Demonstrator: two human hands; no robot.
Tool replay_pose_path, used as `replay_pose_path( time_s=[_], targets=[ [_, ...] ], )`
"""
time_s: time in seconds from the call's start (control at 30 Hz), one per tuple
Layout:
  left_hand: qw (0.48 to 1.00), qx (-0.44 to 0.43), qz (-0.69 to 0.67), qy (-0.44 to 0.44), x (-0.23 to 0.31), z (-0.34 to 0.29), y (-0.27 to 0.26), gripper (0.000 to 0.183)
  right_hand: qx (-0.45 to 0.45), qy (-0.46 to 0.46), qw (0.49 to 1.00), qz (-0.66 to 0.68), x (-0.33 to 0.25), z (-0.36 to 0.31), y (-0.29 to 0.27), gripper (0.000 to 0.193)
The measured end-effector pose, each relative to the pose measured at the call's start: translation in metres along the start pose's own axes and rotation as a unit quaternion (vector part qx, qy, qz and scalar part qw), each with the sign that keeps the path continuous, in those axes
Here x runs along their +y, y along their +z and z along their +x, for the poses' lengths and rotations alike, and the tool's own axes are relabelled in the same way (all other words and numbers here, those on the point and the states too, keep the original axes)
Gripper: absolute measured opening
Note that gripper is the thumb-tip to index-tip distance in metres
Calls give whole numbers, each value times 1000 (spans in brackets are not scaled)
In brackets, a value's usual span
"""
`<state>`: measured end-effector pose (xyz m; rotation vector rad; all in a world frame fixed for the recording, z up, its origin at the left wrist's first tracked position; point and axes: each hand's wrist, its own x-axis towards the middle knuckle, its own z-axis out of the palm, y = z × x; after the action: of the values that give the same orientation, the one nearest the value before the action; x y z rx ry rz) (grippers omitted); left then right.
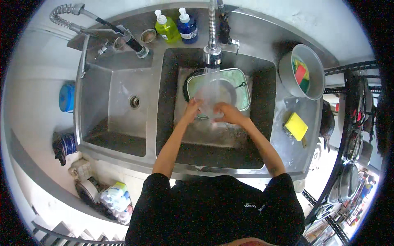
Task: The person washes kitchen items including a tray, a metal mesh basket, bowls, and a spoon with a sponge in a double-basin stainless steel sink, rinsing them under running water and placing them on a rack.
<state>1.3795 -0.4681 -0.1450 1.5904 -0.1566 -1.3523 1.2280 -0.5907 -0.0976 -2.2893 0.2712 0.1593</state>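
Both my hands are over the right-hand sink basin (264, 123), at the stream falling from the tap head (212, 57). My left hand (193, 110) has curled fingers at the stream's left side; what they hold is blurred by the water. On the other side, my right hand (230, 114) has bent fingers apart in the spray, with nothing visible held in them. Just beyond the hands lies a pale green mesh basket (244, 96). Inside it is a round, greyish vessel (230, 91) and a dark-handled utensil (241, 85). A black round rim (196, 74) shows behind the basket.
Left is a second basin (127, 127) with a drain and another tap (131, 43). Green (167, 29) and blue (188, 29) pump bottles stand behind. On the right counter are a grey bowl (316, 78) holding colourful items and a yellow sponge (296, 126). A black rack (349, 123) stands beyond.
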Motion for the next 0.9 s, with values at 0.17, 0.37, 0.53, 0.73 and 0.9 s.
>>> replay_pose_path(
  time_s=[0.17,0.37,0.53,0.73,0.9],
  targets=[
    [986,110,77,103,-27,20,17,48,180,106,966,151,26,51,5,21],
    [822,242,334,393,-11,58,-14,45,302,82,904,293,19,92,4,23],
    [967,60,-73,239,99,30,20,34,319,107,908,249,18,95,-18,22],
    [945,-102,-250,183,125,49,35,25,437,41,886,151,-28,108,-28,18],
    [960,-98,-230,123,123,41,71,30,387,109,888,223,-40,55,-62,14]
  ],
)
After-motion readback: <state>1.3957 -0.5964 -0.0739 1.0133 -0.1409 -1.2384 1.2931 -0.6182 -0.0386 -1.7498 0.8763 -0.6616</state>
